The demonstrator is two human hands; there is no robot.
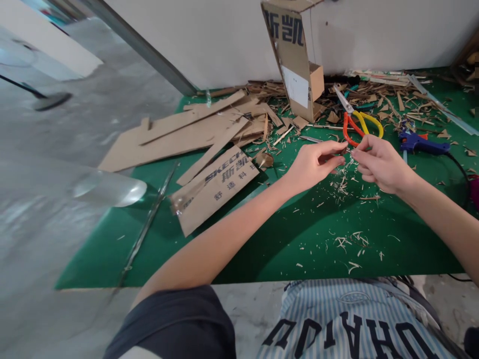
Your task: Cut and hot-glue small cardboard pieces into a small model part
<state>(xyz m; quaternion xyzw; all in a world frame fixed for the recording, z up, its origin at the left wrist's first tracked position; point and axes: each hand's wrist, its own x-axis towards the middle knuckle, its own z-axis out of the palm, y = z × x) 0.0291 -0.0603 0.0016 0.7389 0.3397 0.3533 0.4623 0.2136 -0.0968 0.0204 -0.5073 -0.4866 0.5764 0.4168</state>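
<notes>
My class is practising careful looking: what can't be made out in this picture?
- Small thing between left hand and right hand: head view, too small, partly covered by them.
- Top of tall cardboard panel: head view, cut off by upper edge.
- Print on white label: head view, too small.
- Magenta object: head view, cut off by right edge.

Sole view, head-worn: looked from above and behind the left hand (pixel 314 164) and right hand (pixel 382 164), forward and down across the green table (pixel 262 254); striped garment (pixel 352 324) close below, pale wall (pixel 217 45) beyond the hands.

Scissor handles (pixel 345 125) are orange and yellow, tabletop (pixel 411 244) green.
</notes>
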